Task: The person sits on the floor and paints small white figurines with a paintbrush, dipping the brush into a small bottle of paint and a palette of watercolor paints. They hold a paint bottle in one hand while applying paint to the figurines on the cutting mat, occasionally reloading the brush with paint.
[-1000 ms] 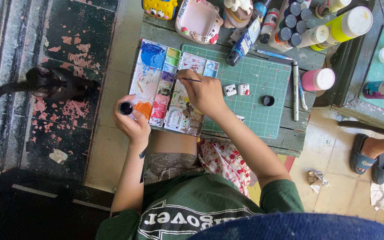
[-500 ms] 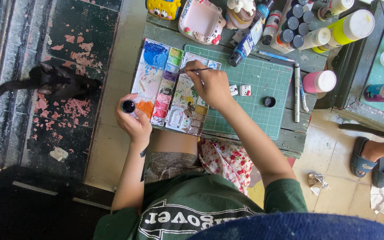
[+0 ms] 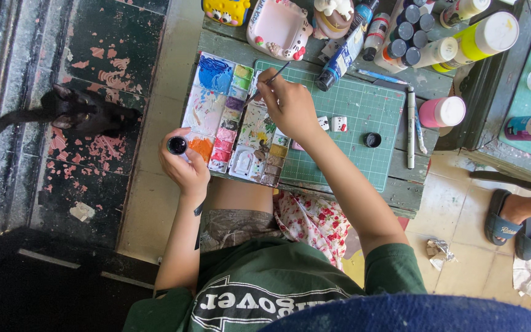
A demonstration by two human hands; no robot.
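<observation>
My right hand (image 3: 290,107) pinching brush (image 3: 270,81), tip lifted off palette (image 3: 232,120) toward 12 o'clock, paint loaded. Left hand (image 3: 182,163) unmoved, wrapped round open paint pot (image 3: 177,145) at palette's 8 o'clock.

Black cat (image 3: 81,114) on peeling floor, pink-capped jar (image 3: 442,112), sandalled foot (image 3: 511,220).

The left hand (image 3: 184,165) wraps around a small dark open paint pot (image 3: 177,146), hiding all but its round mouth. The right hand (image 3: 290,107) covers the grip of the thin paintbrush (image 3: 270,80); its tip, just left of the hand, is too small to tell the colour it carries. Under that hand, part of the white plastic paint palette (image 3: 228,120) is hidden. Far right, a sandalled foot (image 3: 511,222) is cut off at the edge.
</observation>
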